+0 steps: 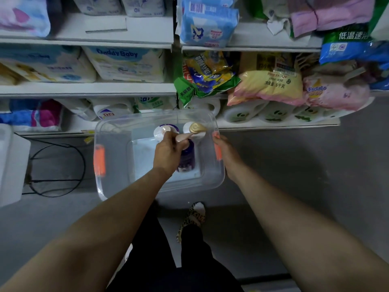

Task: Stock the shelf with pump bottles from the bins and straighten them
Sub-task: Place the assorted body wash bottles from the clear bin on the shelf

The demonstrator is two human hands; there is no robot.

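Left grip (168,151) pinches a purple pump bottle (187,159) inside the clear bin (105,186); right grip (224,151) clasps the bin's right rim.

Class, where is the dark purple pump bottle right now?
In the head view, the dark purple pump bottle is inside the clear bin, held by the left hand.

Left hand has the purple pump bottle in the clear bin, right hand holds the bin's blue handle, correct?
Not quite: the head view shows the handle is orange, not blue. The left hand does grip the purple pump bottle in the clear bin, with the right hand at that handle.
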